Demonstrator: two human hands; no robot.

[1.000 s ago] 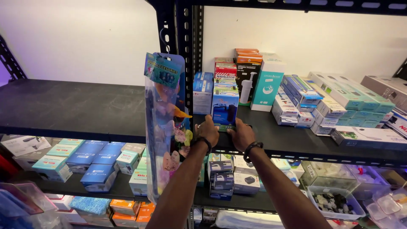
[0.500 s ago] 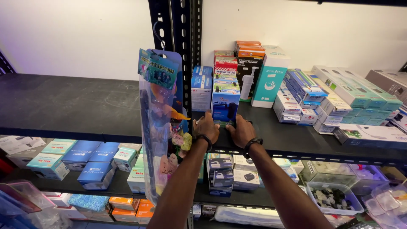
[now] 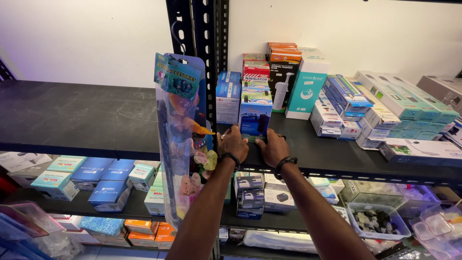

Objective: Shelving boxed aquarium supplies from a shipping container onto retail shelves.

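Both hands rest at the front edge of a black metal shelf (image 3: 337, 163). My left hand (image 3: 233, 143) and my right hand (image 3: 272, 147) press against the base of a blue box (image 3: 255, 119), one on each side. That box stands upright on the shelf in front of a stack of red and green boxes (image 3: 255, 77). Each wrist wears a dark band. A long clear hanging packet (image 3: 179, 139) with colourful plastic plants and a blue card hangs just left of my left arm.
A white and teal carton (image 3: 306, 91), a black box with an orange top (image 3: 282, 72) and several stacked flat boxes (image 3: 380, 103) fill the shelf's right. A black upright post (image 3: 197, 29) rises behind. Lower shelves hold small boxes (image 3: 91, 175) and clear tubs (image 3: 373, 219).
My hands have slid from the sides of the blue box down to its base at the shelf edge. The view has tilted slightly.
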